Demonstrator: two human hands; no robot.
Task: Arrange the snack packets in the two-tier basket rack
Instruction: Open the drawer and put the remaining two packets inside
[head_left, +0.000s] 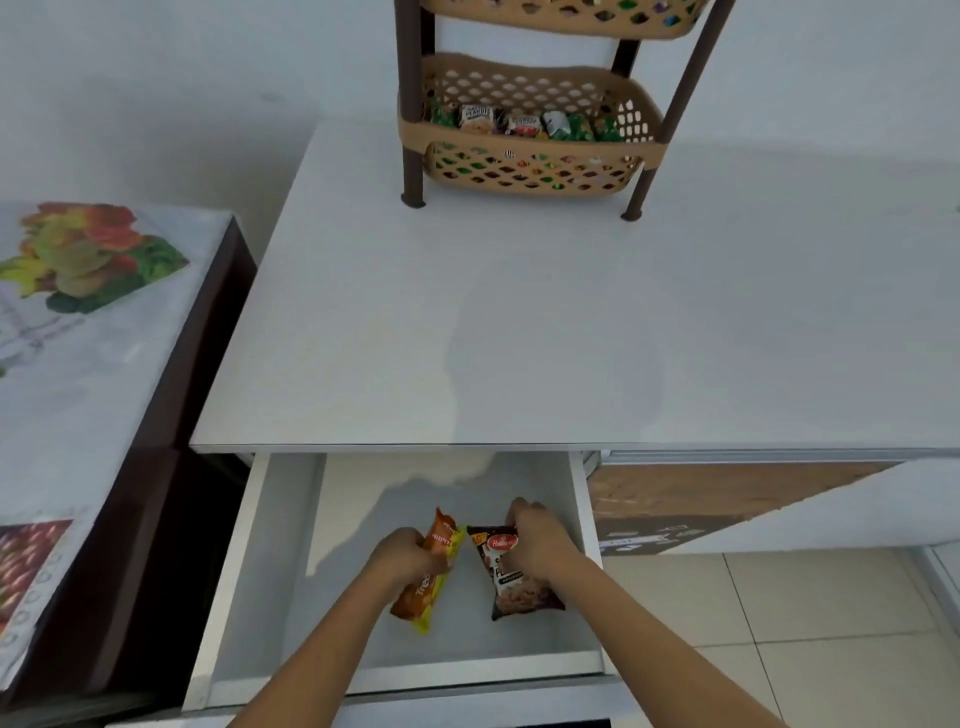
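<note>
Two hands reach into the open drawer (270, 545): the left hand (402, 558) grips an orange packet (428, 571) mid-floor, the right hand (540, 535) clutches a brown packet (511, 587) near the right wall. Bare drawer floor lies leftward. Far back on the tabletop (519, 322), the basket rack (530, 119) holds packets.

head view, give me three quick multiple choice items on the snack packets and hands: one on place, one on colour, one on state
1. Where are the two packets that the hands hold?
A. on the table top
B. in the open drawer
C. in the upper basket

2. What colour is the packet in the left hand?
A. orange and yellow
B. blue
C. white

3. What is the right hand doing?
A. hanging idle
B. pushing the drawer
C. gripping the brown packet

Key: 1 B, both lie inside the pulled-out drawer; 2 A, orange with yellow edge; 3 C, fingers curl over its top.
</note>
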